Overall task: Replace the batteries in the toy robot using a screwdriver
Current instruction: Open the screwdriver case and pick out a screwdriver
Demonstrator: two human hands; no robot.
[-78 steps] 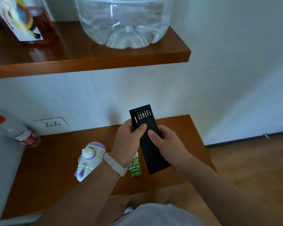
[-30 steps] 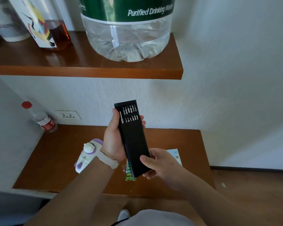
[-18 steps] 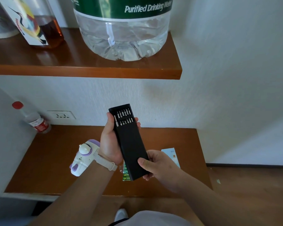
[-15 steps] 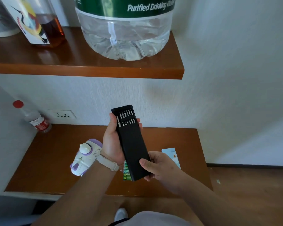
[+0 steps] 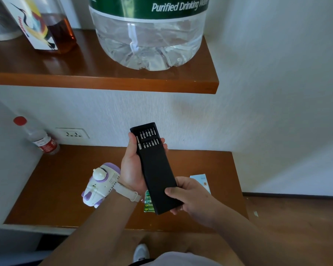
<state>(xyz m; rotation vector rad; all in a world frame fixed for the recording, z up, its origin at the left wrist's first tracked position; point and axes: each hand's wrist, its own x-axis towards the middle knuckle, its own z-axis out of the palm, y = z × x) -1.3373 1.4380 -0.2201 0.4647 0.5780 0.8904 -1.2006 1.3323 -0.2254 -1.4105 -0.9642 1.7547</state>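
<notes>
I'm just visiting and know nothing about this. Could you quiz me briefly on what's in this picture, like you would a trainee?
1. True or false: the left hand and right hand both hold the black case.
2. Where does the toy robot lie? A) upper shelf B) lower shelf C) floor
3. Fill in: the case's open end shows rows of metal ____.
Key: 1 true; 2 B; 3 bits.

A matt black case (image 5: pixel 158 173) of metal bits is held above glossy wood (image 5: pixel 52 189), beside smooth plastic toy (image 5: pixel 101 184).
</notes>
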